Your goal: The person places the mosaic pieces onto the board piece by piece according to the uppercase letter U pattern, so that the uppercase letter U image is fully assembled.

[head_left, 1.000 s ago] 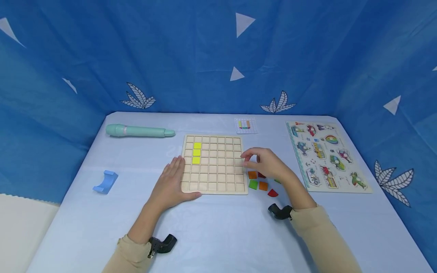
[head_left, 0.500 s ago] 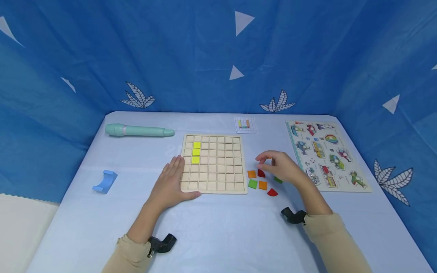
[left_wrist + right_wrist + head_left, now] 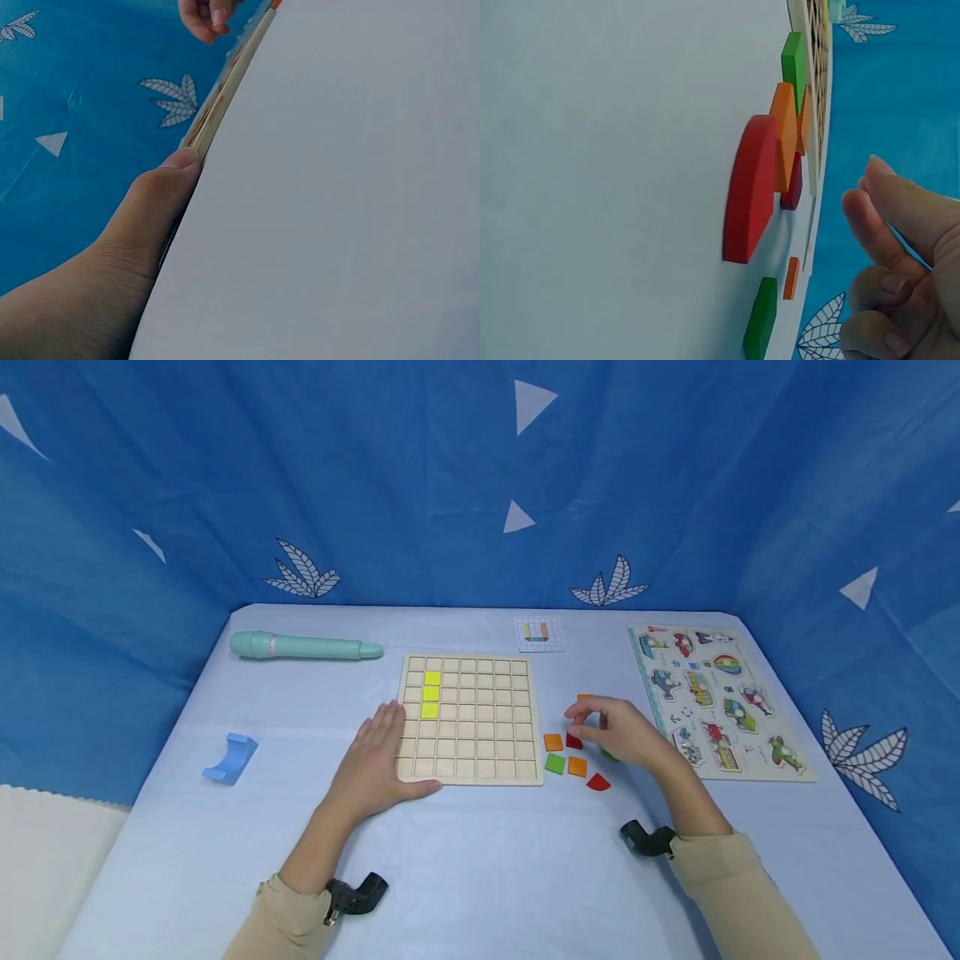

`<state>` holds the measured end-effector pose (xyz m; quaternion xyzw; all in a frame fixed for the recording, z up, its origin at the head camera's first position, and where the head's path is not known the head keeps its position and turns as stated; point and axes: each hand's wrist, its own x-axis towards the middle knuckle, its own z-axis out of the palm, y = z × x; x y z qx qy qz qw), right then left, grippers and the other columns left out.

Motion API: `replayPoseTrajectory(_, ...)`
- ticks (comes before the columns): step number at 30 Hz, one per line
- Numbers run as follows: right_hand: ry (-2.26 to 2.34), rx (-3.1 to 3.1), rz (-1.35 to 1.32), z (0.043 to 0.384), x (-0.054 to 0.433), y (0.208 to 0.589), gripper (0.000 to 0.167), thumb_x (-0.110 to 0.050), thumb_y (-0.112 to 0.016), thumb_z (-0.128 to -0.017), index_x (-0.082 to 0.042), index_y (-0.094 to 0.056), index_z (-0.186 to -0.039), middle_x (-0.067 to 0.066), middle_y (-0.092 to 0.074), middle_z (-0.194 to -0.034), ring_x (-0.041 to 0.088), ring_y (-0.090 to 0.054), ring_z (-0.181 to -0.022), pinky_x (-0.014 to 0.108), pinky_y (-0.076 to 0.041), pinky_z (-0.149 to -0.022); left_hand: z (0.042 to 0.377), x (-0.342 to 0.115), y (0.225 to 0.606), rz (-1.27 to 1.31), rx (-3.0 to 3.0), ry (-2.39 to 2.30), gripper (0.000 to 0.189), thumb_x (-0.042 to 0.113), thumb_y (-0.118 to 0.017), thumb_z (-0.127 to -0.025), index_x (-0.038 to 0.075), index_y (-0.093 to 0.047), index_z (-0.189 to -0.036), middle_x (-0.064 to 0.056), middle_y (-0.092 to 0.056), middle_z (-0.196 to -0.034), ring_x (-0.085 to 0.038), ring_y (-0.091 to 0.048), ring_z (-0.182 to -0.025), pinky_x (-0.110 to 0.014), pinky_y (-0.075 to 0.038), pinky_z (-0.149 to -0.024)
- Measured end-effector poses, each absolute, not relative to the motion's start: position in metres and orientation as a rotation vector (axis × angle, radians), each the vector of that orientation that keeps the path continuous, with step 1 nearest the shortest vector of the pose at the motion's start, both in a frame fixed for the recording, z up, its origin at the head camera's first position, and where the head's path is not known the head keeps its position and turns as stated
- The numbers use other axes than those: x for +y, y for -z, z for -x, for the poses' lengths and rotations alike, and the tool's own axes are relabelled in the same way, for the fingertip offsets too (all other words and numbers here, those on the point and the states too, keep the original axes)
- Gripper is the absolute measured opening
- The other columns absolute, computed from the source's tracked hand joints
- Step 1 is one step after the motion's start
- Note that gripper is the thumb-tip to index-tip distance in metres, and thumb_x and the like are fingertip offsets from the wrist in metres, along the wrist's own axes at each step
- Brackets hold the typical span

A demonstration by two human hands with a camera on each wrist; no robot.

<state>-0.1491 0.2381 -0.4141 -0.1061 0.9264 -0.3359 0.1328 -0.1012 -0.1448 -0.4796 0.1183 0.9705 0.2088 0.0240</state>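
Note:
My left hand (image 3: pixel 378 764) rests at the left edge of a wooden grid board (image 3: pixel 480 718), its fingers straight along that side. In the left wrist view, the thumb (image 3: pixel 161 191) touches the board's near edge. Three yellow squares (image 3: pixel 431 693) sit in one column of the grid. My right hand (image 3: pixel 618 727) hovers over loose pieces right of the board, fingers bent and holding nothing. Around it lie orange squares (image 3: pixel 577 767), a light green piece (image 3: pixel 555 763), a dark green piece (image 3: pixel 760 319) partly hidden in the head view, and red rounded pieces (image 3: pixel 597 782).
A small pattern card (image 3: pixel 540 634) lies behind the board. To the right is a picture puzzle board (image 3: pixel 720 702). A mint-green toy microphone (image 3: pixel 307 647) lies at the back left, with a blue curved holder (image 3: pixel 231 759) nearer the left edge.
My right hand has moved from the board's right edge rightward to above the loose pieces, then slightly nearer to me. An orange piece behind it came into sight. The left hand has stayed still.

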Motion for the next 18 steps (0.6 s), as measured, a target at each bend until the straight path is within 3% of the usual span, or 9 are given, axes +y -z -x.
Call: replayPoseTrajectory(18, 0.868, 2.666, 0.336, 0.149, 0.24, 0.426, 0.024, -0.015, -0.078, -0.086, -0.019, -0.073, -0.109, -0.002, -0.067, -0.099, 0.021, -0.054, -0.096, 0.033, -0.048, -0.08, 0.101, -0.144, 0.48, -0.356, 3.005, -0.641, 0.137, 0.088, -0.062, -0.064, 0.003, -0.013, -0.159, -0.012, -0.01, -0.168, -0.027, -0.005, -0.157, -0.048, -0.012, -0.127)
